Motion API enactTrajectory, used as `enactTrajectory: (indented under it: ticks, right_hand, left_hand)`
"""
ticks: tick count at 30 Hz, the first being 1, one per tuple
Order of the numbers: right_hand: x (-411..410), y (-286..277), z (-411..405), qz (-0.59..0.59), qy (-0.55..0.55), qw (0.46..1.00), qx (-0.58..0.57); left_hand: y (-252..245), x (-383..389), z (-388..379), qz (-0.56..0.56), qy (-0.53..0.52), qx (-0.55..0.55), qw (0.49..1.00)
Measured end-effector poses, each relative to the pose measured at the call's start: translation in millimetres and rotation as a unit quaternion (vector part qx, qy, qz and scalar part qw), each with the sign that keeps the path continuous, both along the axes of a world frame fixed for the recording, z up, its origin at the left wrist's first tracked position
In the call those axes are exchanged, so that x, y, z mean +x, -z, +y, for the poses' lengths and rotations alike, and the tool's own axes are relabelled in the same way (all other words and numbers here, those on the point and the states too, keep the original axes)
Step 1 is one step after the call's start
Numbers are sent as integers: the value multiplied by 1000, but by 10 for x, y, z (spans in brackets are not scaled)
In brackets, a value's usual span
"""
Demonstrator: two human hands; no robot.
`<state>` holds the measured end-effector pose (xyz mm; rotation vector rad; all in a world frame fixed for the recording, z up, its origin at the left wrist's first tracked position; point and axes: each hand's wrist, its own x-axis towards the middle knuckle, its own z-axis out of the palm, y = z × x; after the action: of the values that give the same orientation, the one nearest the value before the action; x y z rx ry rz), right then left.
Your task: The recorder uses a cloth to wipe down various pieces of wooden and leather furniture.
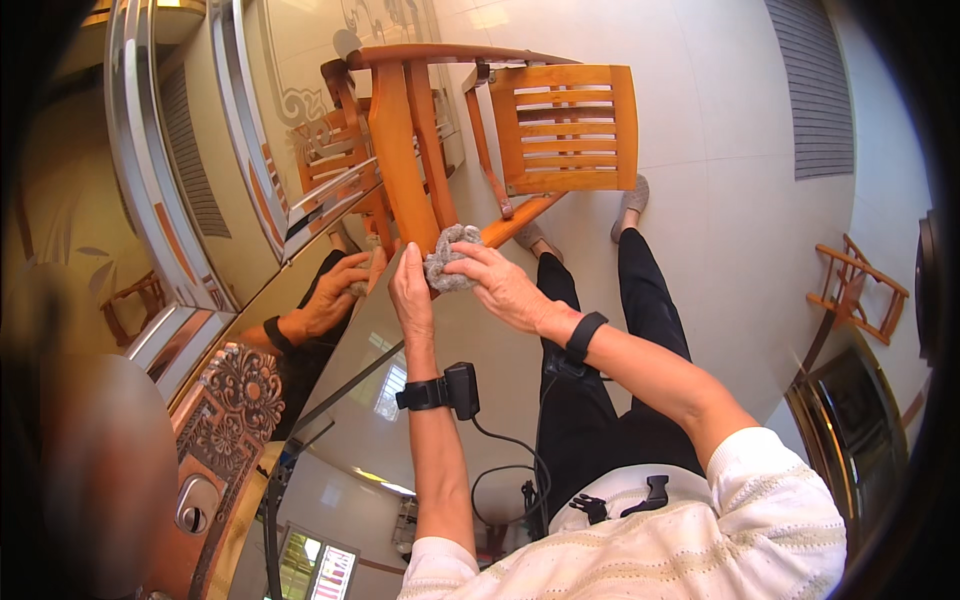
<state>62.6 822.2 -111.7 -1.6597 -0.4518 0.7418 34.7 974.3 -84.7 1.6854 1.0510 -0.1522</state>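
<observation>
My right hand (495, 281) presses a crumpled grey cloth (452, 259) against the lower end of a wooden leg or rail of an orange-brown wooden folding chair (405, 150). Beside the cloth, my left hand (412, 289) rests against the same wooden part, its fingers close together; whether it grips the wood is partly hidden. The chair's slatted seat (566, 127) lies beyond my hands, toward the top. Both wrists carry black bands, and a cable runs from the box on the left one.
A mirror-like door panel with metal trim (247, 135) stands at left, beside an ornate lock plate (196, 506). Another wooden chair or stool (859, 289) is at far right. A grey striped mat or grille (814, 90) lies at upper right.
</observation>
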Motion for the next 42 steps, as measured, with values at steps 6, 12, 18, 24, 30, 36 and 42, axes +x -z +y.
enactTrajectory:
  ticks: [6,12,18,24,30,36,42]
  right_hand:
    - [1219,108,234,-140,174,974,34]
    - [1616,301,690,-249,197,946,-66]
    - [560,240,341,-232,65,965,-104]
    - [120,172,-35,-146,-8,986,-79]
    - [923,188,-72,-52,92,993,-60]
    - [1950,120,782,-260,238,936,5]
    - [2186,857,638,-308,215,926,-46]
  left_hand:
    - [-13,170,-17,92,101,97,986]
    - [4,157,-29,54,84,141,985]
    - [37,128,54,146,87,132,977]
    - [48,147,-13,44,57,140,988]
    - [15,119,-41,42,40,8,998]
    - [-42,190,-109,67,12,7,998]
    - [-56,134,-44,85,8,32,996]
